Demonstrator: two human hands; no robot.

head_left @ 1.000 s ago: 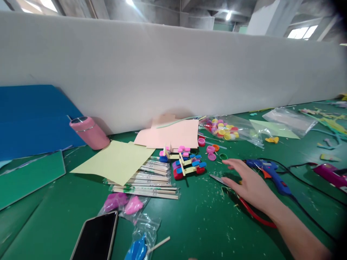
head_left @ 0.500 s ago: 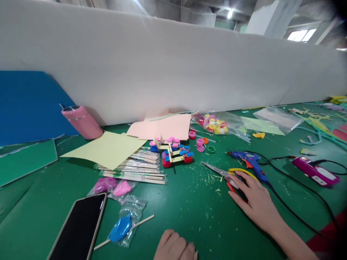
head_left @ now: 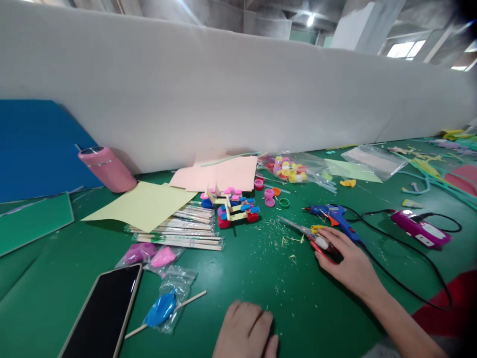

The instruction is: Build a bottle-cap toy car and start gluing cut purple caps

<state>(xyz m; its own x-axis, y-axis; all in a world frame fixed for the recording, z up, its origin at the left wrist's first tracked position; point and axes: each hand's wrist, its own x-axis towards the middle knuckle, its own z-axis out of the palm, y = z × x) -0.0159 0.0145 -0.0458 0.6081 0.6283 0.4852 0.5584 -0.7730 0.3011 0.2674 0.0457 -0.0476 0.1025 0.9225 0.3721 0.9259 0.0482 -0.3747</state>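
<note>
My right hand point(head_left: 345, 261) is closed around the handles of scissors point(head_left: 296, 226), whose pointed silver blades aim away to the left. Red and yellow handle parts show at the fingers; the palm hides the rest. My left hand point(head_left: 246, 328) lies palm down at the bottom edge, fingers curled, nothing visible in it; its fingertips are hidden. Pale clippings point(head_left: 292, 242) are scattered below the blades. Beyond my right hand lies a blue glue gun point(head_left: 335, 215). Small toy cars point(head_left: 238, 211) with coloured cap wheels stand mid-table, near loose bottle caps point(head_left: 270, 198).
Bagged wooden sticks point(head_left: 186, 233), yellow paper point(head_left: 145, 204), pink paper point(head_left: 219, 174) and a phone point(head_left: 102, 311) lie to the left. A pink bottle point(head_left: 108, 169) leans by the white partition point(head_left: 223, 99). The cable point(head_left: 406, 293) crosses from a purple power strip point(head_left: 421, 228).
My right hand and the scissors have shifted slightly left, the hand covering more of the yellow handle. My left hand reaches a little farther into view, its thumb more visible. The whole view has shifted slightly.
</note>
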